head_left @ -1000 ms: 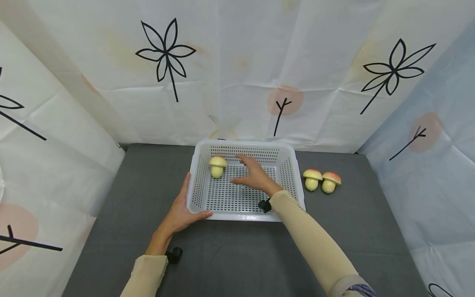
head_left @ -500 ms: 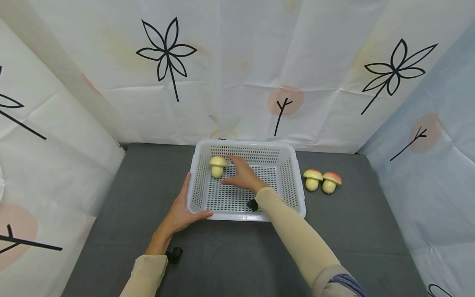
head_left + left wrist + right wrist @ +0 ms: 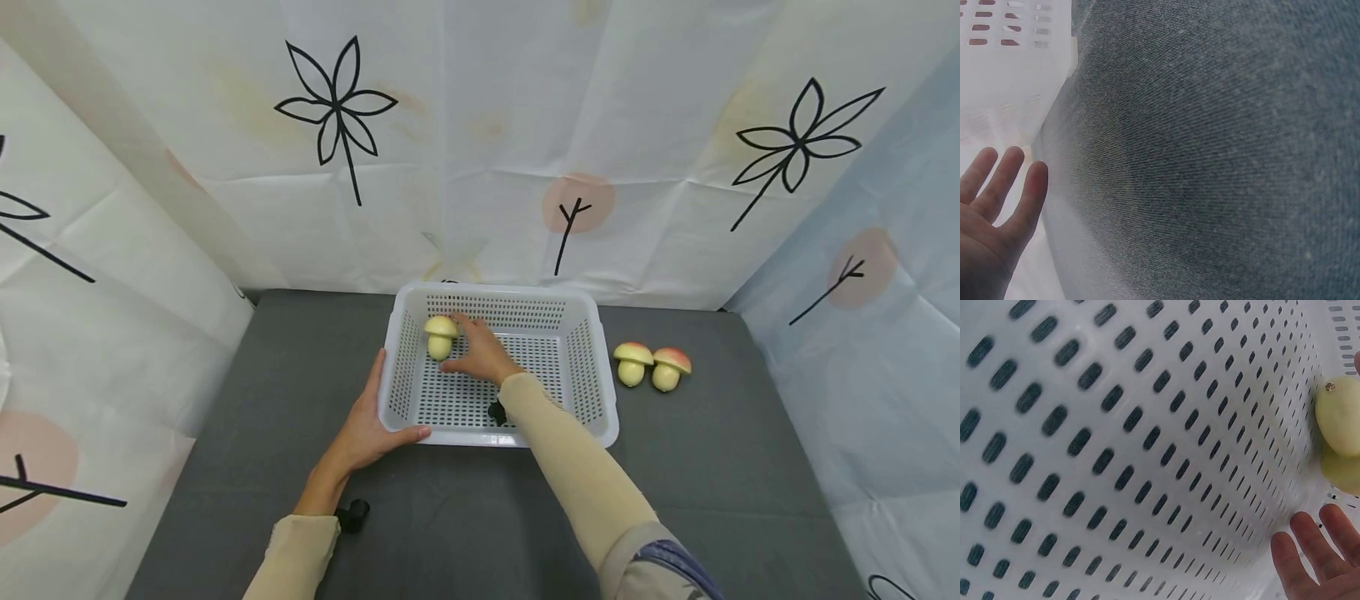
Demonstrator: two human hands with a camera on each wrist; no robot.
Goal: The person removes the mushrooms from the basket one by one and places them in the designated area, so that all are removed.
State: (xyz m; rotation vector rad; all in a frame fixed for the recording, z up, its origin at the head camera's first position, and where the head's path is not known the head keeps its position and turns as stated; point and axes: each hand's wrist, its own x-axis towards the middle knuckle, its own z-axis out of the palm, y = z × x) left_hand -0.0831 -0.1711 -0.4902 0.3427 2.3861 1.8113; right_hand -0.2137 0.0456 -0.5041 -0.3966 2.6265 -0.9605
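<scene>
A white perforated plastic basket [image 3: 495, 437] stands on the table, with a yellow toy mushroom [image 3: 439, 337] in its left part. Over the basket floor, my right hand [image 3: 483, 354] has its thumb and fingers spread just right of that mushroom. The right wrist view shows the pale stem of the mushroom [image 3: 1341, 415] at the right edge, above slightly bent fingertips [image 3: 1288, 550] that do not close on it. My left hand [image 3: 366, 429] rests against the basket's front left corner, thumb along the front rim. Its fingers [image 3: 1032, 187] look straight and spread in the left wrist view.
Two more toy mushrooms, one [image 3: 633, 363] beside another [image 3: 670, 368], both with reddish caps, lie right of the basket. A dark grey cloth [image 3: 480, 517] covers the table. Pale printed curtains [image 3: 465, 167] enclose the back and sides.
My right hand has moved left inside the basket, up to the mushroom there. The left hand, the basket and the mushrooms have stayed in place.
</scene>
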